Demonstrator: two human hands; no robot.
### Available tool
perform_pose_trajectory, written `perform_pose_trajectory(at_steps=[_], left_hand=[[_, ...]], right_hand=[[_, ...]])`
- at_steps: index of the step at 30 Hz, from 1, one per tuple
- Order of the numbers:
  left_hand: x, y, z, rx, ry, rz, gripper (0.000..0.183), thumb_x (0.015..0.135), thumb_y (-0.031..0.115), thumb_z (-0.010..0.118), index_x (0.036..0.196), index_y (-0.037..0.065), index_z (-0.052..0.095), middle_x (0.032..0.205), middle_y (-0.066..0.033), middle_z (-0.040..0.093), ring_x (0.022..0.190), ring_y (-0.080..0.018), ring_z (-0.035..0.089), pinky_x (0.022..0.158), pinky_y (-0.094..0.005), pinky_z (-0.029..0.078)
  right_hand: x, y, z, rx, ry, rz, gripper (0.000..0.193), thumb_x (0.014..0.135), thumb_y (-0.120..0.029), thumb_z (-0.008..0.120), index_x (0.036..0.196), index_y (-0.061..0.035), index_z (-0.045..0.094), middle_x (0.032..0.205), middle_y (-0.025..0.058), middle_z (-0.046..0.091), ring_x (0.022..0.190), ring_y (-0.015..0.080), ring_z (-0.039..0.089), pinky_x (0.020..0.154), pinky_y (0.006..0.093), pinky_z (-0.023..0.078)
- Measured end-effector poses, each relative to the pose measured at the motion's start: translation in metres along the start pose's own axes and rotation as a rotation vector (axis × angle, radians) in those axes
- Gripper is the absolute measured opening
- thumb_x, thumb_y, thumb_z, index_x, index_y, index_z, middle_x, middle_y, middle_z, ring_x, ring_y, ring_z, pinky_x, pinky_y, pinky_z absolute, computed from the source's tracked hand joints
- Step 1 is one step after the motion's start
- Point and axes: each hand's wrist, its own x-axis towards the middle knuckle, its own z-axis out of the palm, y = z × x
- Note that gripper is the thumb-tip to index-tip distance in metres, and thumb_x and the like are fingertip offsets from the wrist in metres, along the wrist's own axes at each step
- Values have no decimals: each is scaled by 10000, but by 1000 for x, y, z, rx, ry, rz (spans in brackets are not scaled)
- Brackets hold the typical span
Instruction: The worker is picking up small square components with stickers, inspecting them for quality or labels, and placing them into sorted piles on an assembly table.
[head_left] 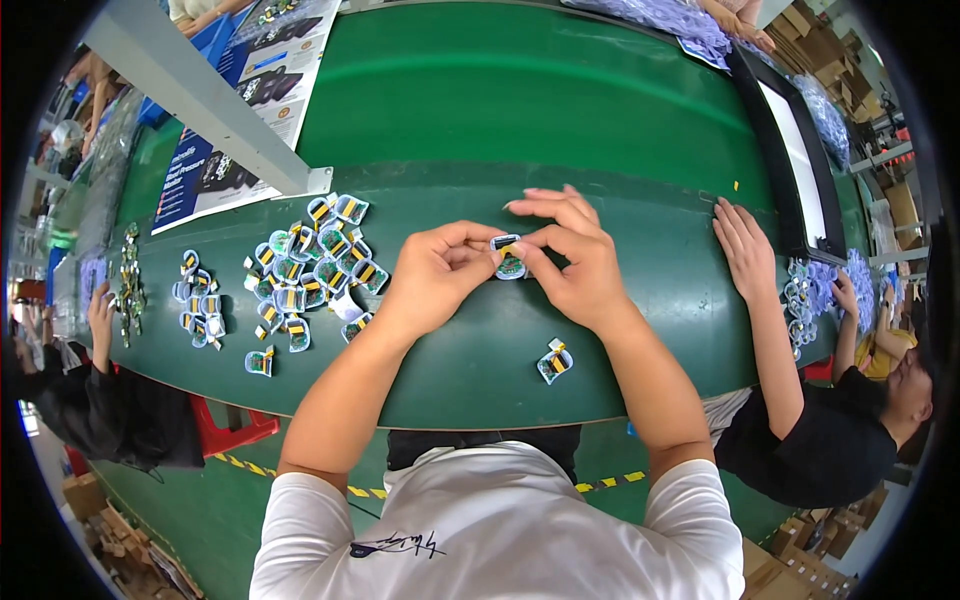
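Between my two hands, just above the green table, is a small circuit board module with a pale rim, green board and yellow-and-black strip. My left hand pinches its left side with thumb and fingertips. On its right edge, the thumb and index finger of my right hand close in, while its other fingers stretch out beyond. A heap of similar modules lies left of my left hand. One more module, with a small white piece on it, rests near the table edge beside my right forearm.
A grey metal post stands on the table beside a printed sheet. Far left lies a smaller module cluster. At right, a co-worker's hand rests on the table near a black-framed white panel. A red stool is at lower left.
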Motion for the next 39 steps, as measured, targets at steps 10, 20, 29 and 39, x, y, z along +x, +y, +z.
perform_pose_trajectory(at_steps=[10,20,29,39], left_hand=[[0,1,-10,49,-64,-32,221,957,10,728,1168,-57,737,976,-73,762,883,-125,704,826,-265,556],[7,3,-9,-163,54,-7,245,993,26,695,1212,-85,693,1037,-123,765,902,-174,734,890,-309,591],[6,6,-18,-278,64,-41,264,997,72,707,1229,-53,698,1073,-111,755,941,-189,731,942,-350,599],[7,8,-19,-502,-3,-72,259,999,67,698,1230,-51,690,1106,-109,739,975,-194,728,944,-359,618]], right_hand=[[12,-7,-4,-216,-123,-334,156,812,-101,790,954,-123,727,1345,56,680,1372,291,570,1210,581,357],[69,70,-39,-100,93,242,102,992,-93,652,1059,-45,712,939,109,771,967,268,745,886,378,565],[46,50,-43,-638,91,-3,307,926,-52,668,1214,-96,766,1235,127,732,1151,323,674,1016,444,506],[7,3,3,167,17,87,364,913,50,742,1263,-18,669,1037,136,773,958,259,760,856,348,608]])
